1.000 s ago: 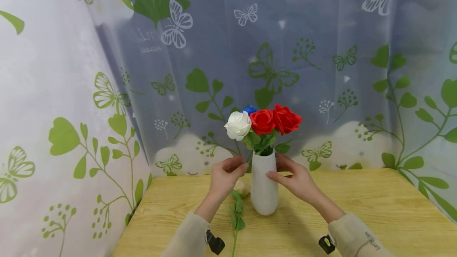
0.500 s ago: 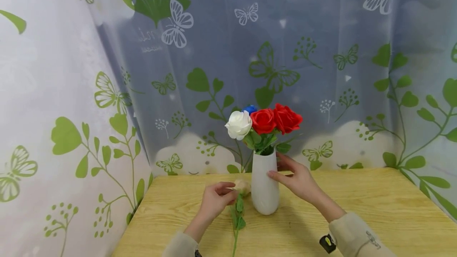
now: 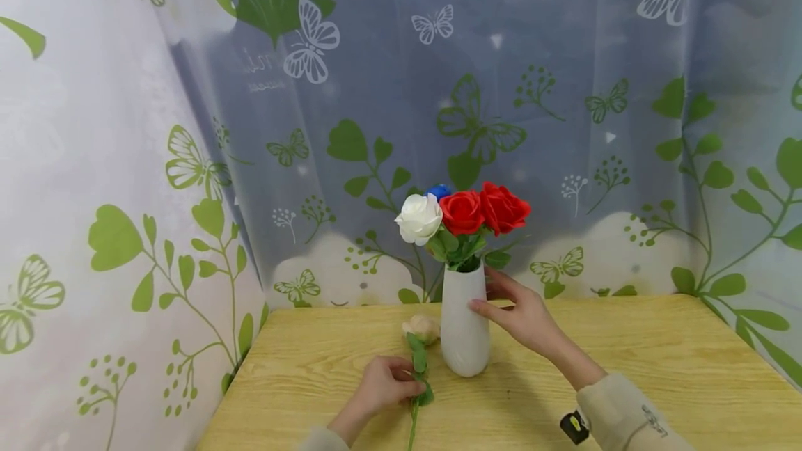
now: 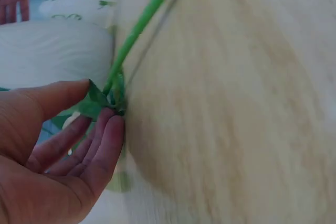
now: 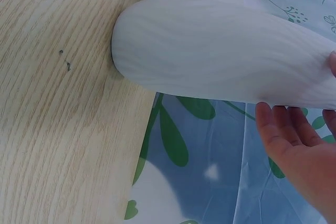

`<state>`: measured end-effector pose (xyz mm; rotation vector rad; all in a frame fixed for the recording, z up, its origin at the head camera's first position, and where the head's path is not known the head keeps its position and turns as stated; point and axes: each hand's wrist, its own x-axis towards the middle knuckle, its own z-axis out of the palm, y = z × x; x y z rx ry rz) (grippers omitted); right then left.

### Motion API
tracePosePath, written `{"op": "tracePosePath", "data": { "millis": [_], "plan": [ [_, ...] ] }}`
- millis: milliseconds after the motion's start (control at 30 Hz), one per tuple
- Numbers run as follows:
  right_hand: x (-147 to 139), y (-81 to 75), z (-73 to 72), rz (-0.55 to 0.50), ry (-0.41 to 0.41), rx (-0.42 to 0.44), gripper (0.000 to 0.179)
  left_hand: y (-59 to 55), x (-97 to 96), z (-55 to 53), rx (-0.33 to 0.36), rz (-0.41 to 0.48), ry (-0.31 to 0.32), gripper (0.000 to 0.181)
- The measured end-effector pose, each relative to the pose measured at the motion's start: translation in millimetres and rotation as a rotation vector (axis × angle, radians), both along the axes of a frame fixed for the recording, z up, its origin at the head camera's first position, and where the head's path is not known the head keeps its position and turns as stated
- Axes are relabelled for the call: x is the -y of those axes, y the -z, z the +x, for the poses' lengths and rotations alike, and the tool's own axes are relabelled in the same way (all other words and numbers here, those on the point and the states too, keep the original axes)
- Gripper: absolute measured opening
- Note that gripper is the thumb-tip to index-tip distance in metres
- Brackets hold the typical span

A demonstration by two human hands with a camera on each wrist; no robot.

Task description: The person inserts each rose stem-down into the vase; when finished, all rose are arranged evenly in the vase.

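Note:
A cream artificial rose (image 3: 421, 329) lies on the table, its leafy green stem (image 4: 142, 22) pointing toward the person. My left hand (image 3: 390, 386) is low over that stem, thumb and curled fingers on either side of it at the leaves; how firmly it grips is hard to see. Right of the rose stands an upright white vase (image 3: 465, 322) with a wavy surface. My right hand (image 3: 525, 315) holds it by the upper right side, thumb in front and fingers partly hidden behind. Two red roses (image 3: 504, 209), a white rose (image 3: 418, 219) and a blue flower (image 3: 438, 191) rise from its mouth.
The pale wooden table (image 3: 614, 346) ends at a patterned curtain (image 3: 376, 89) close behind the vase. Another curtain panel (image 3: 94, 159) hangs on the left. A small black device (image 3: 574, 428) sits at the right wrist.
My left hand has left the vase's left side and moved down and toward the person, past the cream rose's head to its stem. The right hand stays on the vase.

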<state>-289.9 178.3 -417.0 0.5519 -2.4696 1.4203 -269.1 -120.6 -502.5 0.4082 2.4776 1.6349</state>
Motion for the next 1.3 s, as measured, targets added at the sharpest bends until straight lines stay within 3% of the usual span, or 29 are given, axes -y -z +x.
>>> {"op": "tracePosePath", "data": {
  "millis": [733,1033,1300],
  "plan": [
    [-0.4,0.2,0.1,-0.012,-0.008,0.014,0.074,7.4,-11.8,-2.2,-0.064,-0.206,-0.098,0.012],
    [-0.4,0.2,0.8,-0.019,-0.011,0.017,0.074,8.4,-9.3,-1.5,-0.009,-0.14,-0.074,0.023],
    [-0.2,1.2,-0.1,-0.026,-0.012,0.01,0.074,9.7,-9.4,-2.7,0.002,-0.079,-0.056,0.018]
  ]
}}
